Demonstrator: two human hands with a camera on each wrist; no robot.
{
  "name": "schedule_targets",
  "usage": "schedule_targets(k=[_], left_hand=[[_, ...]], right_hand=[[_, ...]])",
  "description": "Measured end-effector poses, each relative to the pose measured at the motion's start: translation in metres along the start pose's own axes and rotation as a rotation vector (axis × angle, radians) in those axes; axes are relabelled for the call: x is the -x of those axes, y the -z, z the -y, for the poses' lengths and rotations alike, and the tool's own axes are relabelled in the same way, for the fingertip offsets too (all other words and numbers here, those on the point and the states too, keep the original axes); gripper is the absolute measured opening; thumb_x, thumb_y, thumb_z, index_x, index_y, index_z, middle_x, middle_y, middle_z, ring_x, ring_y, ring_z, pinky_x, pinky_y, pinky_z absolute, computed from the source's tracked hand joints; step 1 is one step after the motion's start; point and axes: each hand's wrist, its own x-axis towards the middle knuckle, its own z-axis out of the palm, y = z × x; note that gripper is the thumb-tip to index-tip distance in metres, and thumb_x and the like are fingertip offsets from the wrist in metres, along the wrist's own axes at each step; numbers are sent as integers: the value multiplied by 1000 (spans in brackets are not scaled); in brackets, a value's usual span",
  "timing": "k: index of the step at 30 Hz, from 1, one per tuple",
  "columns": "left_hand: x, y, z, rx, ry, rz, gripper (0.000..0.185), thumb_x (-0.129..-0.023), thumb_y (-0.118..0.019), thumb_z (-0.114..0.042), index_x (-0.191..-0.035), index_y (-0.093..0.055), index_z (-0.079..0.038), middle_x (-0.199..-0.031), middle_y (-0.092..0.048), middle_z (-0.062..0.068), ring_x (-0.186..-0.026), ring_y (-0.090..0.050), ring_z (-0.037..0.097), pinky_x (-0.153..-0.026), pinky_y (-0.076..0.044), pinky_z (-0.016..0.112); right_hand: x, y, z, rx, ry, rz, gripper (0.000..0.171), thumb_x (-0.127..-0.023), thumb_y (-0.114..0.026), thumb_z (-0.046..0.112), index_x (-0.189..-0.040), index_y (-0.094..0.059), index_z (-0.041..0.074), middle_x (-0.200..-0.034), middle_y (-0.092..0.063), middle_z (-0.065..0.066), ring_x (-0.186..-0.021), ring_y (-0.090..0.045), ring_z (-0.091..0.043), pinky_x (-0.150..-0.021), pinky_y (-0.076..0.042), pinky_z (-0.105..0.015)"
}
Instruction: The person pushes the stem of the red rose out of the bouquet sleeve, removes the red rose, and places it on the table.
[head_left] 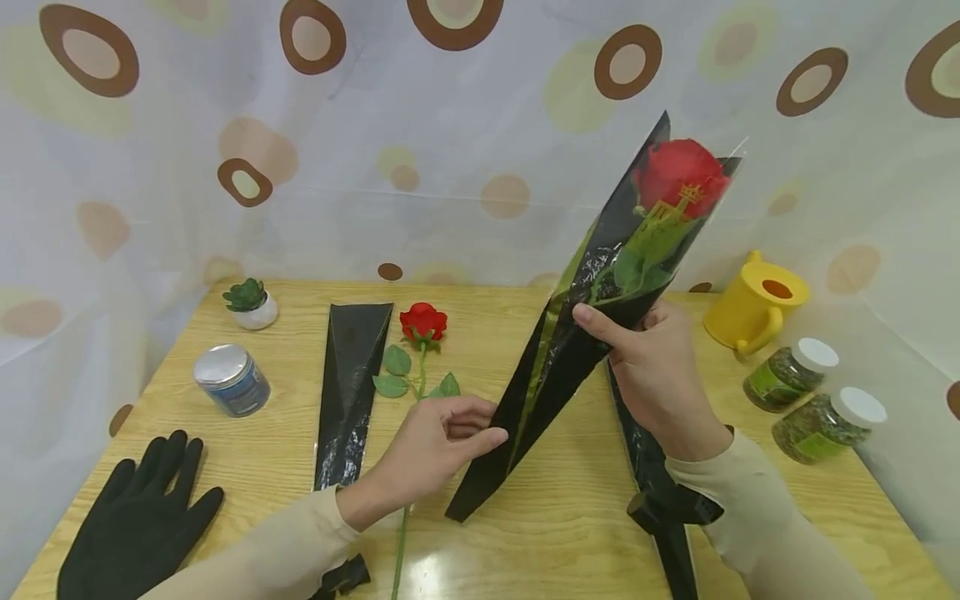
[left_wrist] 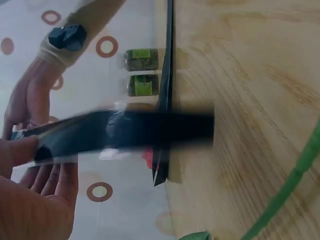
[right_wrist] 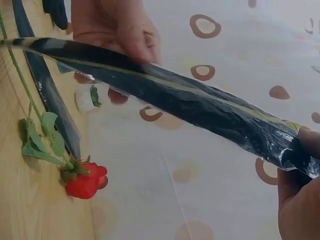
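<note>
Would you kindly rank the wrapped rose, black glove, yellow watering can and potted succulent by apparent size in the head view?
1. Wrapped rose
2. Black glove, partly cut off by the frame
3. Yellow watering can
4. Potted succulent

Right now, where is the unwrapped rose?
In the head view, the unwrapped rose lies left of centre, right of a flat black sleeve, partly hidden by the left hand.

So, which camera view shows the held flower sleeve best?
The head view: the held black flower sleeve shows from narrow bottom to top, with the red rose inside. The left wrist view shows its lower part blurred; the right wrist view shows much, without the rose end.
</note>
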Motion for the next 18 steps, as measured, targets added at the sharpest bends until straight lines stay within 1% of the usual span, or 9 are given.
schedule_targets(k=[2, 3, 4, 6, 7, 10, 13, 14, 18], left_hand=[[-1, 1, -1, -4, -38, 5, 28, -95, -69, -30, -90, -68, -3, -77, -61, 2, -66, -57, 9, -66, -48, 22], [-2, 1, -2, -13, -63, 2, 33, -96, -68, -33, -80, -63, -4, -68, -52, 0, -59, -48, 8, -60, -43, 21], [-2, 0, -3, -27, -87, -4, 39, -96, -66, -35, -71, -55, -6, -62, -42, -1, -54, -38, 9, -56, -36, 21], [-4, -3, -5, -40, -125, -10, 49, -97, -65, -36, -64, -40, -9, -57, -22, 0, -51, -22, 14, -53, -25, 25], [-4, -4, -6, -51, -134, -22, 49, -96, -66, -35, -63, -38, -11, -57, -21, -3, -51, -21, 12, -53, -24, 25], [-5, -9, -9, -81, -145, -43, 44, -96, -67, -33, -64, -45, -13, -55, -23, -8, -49, -23, 9, -53, -25, 24], [-7, -12, -10, -121, -161, -54, 46, -97, -66, -33, -63, -42, -12, -55, -23, -6, -49, -22, 8, -53, -24, 24], [-8, -12, -10, -120, -162, -59, 42, -97, -65, -33, -65, -49, -13, -54, -26, -7, -48, -24, 8, -52, -24, 23], [-9, -11, -13, -125, -176, -92, 38, -98, -63, -35, -67, -54, -15, -55, -27, -7, -49, -24, 9, -52, -24, 24]], right_hand=[[-1, -4, -1, 13, 13, -7, 10, -89, -73, 1, -97, -68, 3, -63, -47, 4, -56, -36, -9, -53, -34, -22], [-1, -6, -1, 14, 18, -5, 17, -89, -73, 1, -105, -69, 2, -67, -52, 2, -59, -39, -9, -53, -35, -22], [-1, -7, -1, 15, 22, -1, 20, -89, -73, 0, -108, -68, 1, -74, -58, 1, -65, -45, -10, -56, -39, -21], [0, -8, -1, 26, 15, 8, 27, -89, -73, 0, -115, -66, 1, -82, -62, -1, -71, -48, -10, -58, -41, -20], [1, -9, -1, 30, 12, 15, 31, -89, -73, 0, -119, -65, 1, -89, -64, -3, -74, -50, -10, -60, -43, -20], [2, -10, -2, 27, 14, 29, 40, -89, -71, -2, -128, -62, 0, -114, -65, -8, -97, -58, -16, -81, -51, -26], [3, -11, -3, 22, 33, 20, 40, -89, -71, -5, -127, -61, -1, -112, -65, -10, -101, -60, -20, -86, -52, -30], [3, -11, -3, 18, 40, 21, 40, -89, -70, -5, -128, -61, -1, -113, -66, -10, -105, -60, -23, -89, -51, -33], [4, -13, -3, 29, 51, 31, 38, -88, -71, -6, -125, -63, -2, -112, -66, -11, -104, -61, -23, -89, -51, -34]])
